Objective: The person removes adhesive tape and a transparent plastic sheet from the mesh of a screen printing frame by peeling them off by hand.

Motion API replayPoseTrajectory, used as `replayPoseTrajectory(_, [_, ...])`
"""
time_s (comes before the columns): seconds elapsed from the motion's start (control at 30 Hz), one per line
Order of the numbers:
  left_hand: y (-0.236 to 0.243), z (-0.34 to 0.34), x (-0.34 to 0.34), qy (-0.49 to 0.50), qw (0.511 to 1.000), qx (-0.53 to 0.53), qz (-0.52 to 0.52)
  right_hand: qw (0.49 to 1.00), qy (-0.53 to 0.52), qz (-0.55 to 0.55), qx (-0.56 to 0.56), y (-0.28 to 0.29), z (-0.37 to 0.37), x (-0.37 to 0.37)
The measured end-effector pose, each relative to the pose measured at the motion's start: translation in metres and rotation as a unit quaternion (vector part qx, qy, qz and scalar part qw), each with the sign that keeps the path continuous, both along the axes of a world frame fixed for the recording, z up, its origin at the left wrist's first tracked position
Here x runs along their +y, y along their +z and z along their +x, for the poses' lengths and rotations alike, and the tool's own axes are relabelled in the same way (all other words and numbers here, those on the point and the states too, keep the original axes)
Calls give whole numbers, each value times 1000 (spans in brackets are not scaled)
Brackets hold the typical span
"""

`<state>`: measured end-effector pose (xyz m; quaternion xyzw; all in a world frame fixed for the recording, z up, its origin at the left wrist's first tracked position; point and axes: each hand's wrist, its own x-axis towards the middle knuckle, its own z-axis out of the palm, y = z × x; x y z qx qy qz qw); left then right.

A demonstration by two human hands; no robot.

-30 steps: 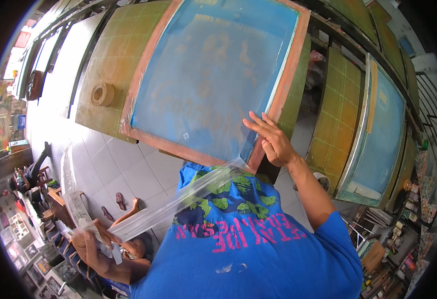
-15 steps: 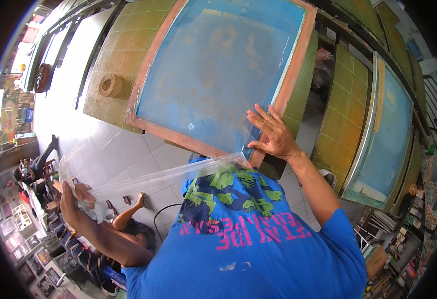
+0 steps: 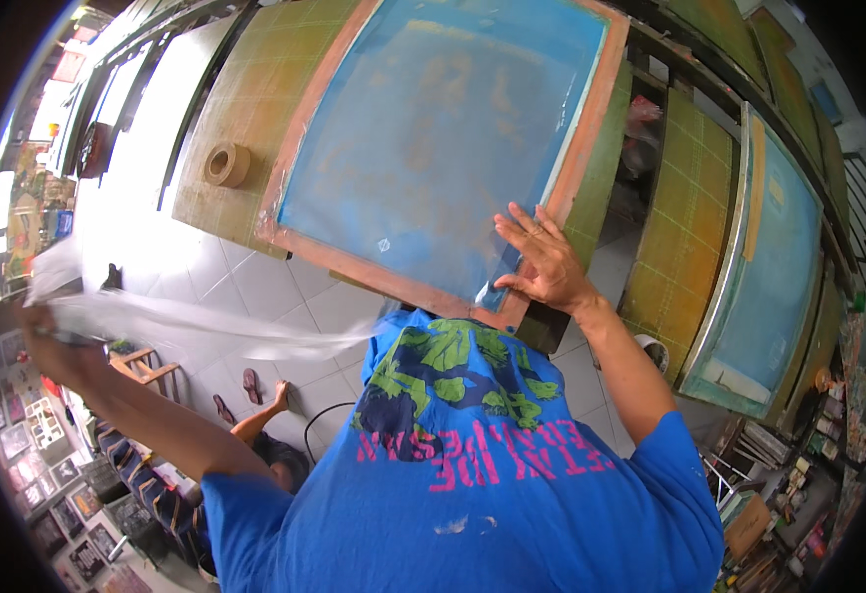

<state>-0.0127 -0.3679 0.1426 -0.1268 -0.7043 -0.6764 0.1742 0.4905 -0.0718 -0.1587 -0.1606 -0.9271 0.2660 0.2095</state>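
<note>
A screen-printing frame [image 3: 299, 245], reddish wood with blue mesh [image 3: 433, 168], lies across a yellow-green board ahead of me. My right hand [image 3: 549, 259] rests on its near right corner, fingers spread and stretched out, with nothing gripped. Far out to the left, my left hand [image 3: 49, 346] is smeared by motion and closed on a long strip of clear tape [image 3: 225, 328]. The strip trails through the air toward my shirt, its far end apart from the frame. A faint pattern shows in the mesh.
A brown tape roll [image 3: 226, 164] sits on the board [image 3: 255, 109] left of the frame. At right stands another blue screen [image 3: 769, 267] beside a yellow-green board [image 3: 685, 217]. Below left are a wooden stool [image 3: 146, 368], sandals [image 3: 251, 385] and another person's bare foot [image 3: 282, 395].
My left hand has swung outward to the left and up with the tape strip. The strip's end has come off the frame's near corner. My right hand has stayed on that corner.
</note>
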Motion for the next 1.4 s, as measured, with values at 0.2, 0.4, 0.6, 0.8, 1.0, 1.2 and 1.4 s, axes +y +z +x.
replayPoseTrajectory(0.2, [46, -76, -40, -121, 990, 56, -45, 998, 6, -69, 6, 13, 1, 0])
replayPoseTrajectory(0.4, [10, 19, 21, -25, 996, 71, -55, 993, 93, 61, -36, 31, -7, -31])
replayPoseTrajectory(0.6, [-3, 38, 30, -78, 995, 52, -38, 999, 33, 38, -13, 18, -20, -36])
replayPoseTrajectory(0.8, [-14, 48, 24, -91, 994, 36, -50, 996, -76, -27, 46, 19, -32, -38])
replayPoseTrajectory(1.0, [-20, 77, 35, -55, 997, 28, -44, 937, -246, -199, 145, 0, -34, -38])
replayPoseTrajectory(1.2, [-26, 84, 19, -116, 993, 24, -22, 716, -348, -517, 313, 27, -47, -16])
replayPoseTrajectory(1.4, [-43, 134, 6, -445, 873, -19, -201, 819, -136, -480, 282, 66, -92, -58])
